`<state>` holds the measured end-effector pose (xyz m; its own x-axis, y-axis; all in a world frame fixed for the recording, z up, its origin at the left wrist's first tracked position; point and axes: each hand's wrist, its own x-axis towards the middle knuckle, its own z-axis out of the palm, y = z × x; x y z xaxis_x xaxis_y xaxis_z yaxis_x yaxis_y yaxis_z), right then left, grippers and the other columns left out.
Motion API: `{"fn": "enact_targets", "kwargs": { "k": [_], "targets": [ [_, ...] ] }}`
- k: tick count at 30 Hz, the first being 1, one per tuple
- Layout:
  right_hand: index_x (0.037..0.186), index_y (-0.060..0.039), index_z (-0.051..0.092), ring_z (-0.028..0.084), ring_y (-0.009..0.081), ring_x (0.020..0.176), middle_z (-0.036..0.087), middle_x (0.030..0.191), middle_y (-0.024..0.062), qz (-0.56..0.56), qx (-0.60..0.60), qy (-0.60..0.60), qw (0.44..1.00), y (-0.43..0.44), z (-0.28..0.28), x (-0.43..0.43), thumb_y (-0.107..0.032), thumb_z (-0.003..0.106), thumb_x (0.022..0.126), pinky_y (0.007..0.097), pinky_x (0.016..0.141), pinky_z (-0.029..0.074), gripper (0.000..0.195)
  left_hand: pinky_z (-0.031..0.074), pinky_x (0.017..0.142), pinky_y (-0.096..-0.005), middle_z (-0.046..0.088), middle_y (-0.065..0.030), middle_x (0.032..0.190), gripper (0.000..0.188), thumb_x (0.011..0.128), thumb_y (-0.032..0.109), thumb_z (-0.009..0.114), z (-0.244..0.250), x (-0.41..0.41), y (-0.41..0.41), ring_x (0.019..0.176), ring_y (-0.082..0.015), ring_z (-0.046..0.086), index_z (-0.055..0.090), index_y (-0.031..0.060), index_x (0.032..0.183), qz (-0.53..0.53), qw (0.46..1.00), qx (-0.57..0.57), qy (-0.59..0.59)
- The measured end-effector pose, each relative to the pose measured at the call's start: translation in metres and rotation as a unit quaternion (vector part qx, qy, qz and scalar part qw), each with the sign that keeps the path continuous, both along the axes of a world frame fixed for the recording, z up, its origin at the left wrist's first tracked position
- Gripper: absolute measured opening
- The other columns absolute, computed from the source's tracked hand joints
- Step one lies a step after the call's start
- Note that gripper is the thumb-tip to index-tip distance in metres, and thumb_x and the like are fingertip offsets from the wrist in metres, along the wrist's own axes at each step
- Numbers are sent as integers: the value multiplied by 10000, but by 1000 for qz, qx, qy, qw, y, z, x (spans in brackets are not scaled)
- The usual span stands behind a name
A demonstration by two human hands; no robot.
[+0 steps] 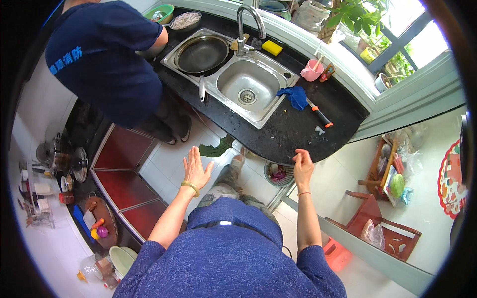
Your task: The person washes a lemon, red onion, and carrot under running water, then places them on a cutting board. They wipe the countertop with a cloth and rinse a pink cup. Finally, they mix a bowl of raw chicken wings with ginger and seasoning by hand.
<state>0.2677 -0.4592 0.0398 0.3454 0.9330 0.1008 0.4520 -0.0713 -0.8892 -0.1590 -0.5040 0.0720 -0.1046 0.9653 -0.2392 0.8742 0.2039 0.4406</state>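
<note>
My left hand (197, 169), with a bangle at the wrist, is held over the floor with its palm flat and thumb spread; it holds nothing. My right hand (303, 167) is at the rounded end of the black countertop (261, 139), fingers curled. Whether it touches the edge or holds anything I cannot tell. Beyond it on the counter lie a peeler-like tool with an orange and black handle (322, 117) and a crumpled blue cloth (296, 97). Below, a waste basket (269, 178) contains purple scraps. The steel sink (244, 83) has a pan (203, 54) over its left basin.
A person in a dark shirt (108, 56) stands at the counter's left. A dark green mat (216, 147) lies on the floor. At left, a cutting board (110, 232) holds vegetables. To the right are a wooden chair (365, 214) and a pink stool (337, 255).
</note>
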Motion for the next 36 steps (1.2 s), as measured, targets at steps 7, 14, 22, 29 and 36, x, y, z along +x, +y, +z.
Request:
{"fn": "enact_targets", "kwargs": {
  "k": [7,14,22,29,36],
  "targets": [
    [1363,-89,684,649,375,1263,709,1324,155,-25,-39,-300,953,150,27,61,-77,706,973,487,1083,527,391,141,1338,-647,238,-287,1791,978,1046,445,662,-14,17,109,1678,-426,213,175,-58,1729,-57,998,7,-22],
    [1414,-126,611,619,408,1247,654,1334,165,18,-159,-424,891,240,-10,109,-185,786,956,538,1055,518,494,513,913,-514,649,-163,1018,131,856,19,781,-7,74,231,996,-415,643,654,25,886,-156,949,195,-191],
    [1281,-26,637,661,444,1012,634,1102,233,12,-115,-200,973,200,44,78,-194,774,991,517,881,555,362,571,692,-363,795,-65,907,364,979,393,846,1,206,324,734,-197,708,834,30,998,-187,894,-43,-405],
    [1258,-39,681,728,412,1016,693,1138,197,-38,-59,-59,996,166,78,-25,-170,782,982,462,860,589,322,407,563,-219,740,20,844,276,978,297,882,4,298,322,656,-32,553,844,46,1086,42,765,-292,-572],
    [1344,-57,638,735,425,954,686,1128,179,-36,-135,-113,984,127,57,-58,-284,762,1016,494,791,619,418,357,540,-223,668,54,735,180,927,238,912,-31,255,322,599,-36,519,850,69,922,50,831,-287,-473]
  ]
}}
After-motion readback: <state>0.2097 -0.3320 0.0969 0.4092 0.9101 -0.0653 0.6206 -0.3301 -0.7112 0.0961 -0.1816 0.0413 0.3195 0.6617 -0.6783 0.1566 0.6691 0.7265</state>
